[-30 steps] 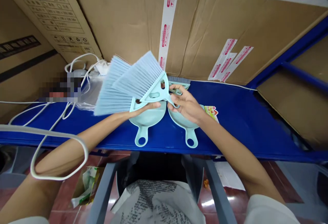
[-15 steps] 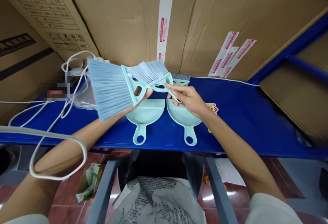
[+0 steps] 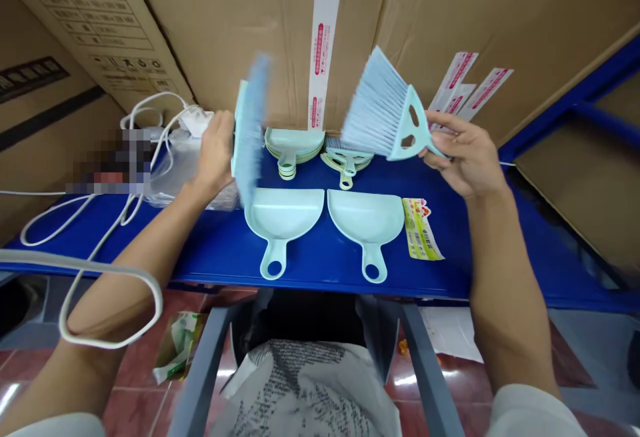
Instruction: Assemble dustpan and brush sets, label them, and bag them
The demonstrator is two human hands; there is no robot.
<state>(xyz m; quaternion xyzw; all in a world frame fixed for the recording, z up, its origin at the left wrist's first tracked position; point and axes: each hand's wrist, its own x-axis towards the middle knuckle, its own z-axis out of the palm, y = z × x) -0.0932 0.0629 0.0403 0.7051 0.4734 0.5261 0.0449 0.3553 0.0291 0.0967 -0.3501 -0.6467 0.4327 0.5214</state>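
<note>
My left hand (image 3: 217, 150) is closed on a small hand brush (image 3: 250, 130), held edge-on and smeared by motion; its handle is hidden by the fingers. In my right hand (image 3: 467, 150) a second hand brush (image 3: 383, 110) is gripped by its handle, the pale blue bristles pointing up and left. Below them on the blue table lie two mint dustpans, the left dustpan (image 3: 285, 214) and the right dustpan (image 3: 367, 217), side by side with handles towards me. A yellow printed card (image 3: 423, 230) lies right of the right dustpan.
Stacked dustpans (image 3: 295, 144) and a pile of dustpans with brushes (image 3: 349, 157) stand at the back of the blue table (image 3: 320, 277). Clear plastic bags (image 3: 175, 177) and white cables (image 3: 113, 237) lie at left. A large cardboard box (image 3: 240, 24) rises behind.
My hands have moved apart, each carrying one brush. The left brush has turned edge-on; the right one has swung up and to the right. The stacks behind and the card now show fully.
</note>
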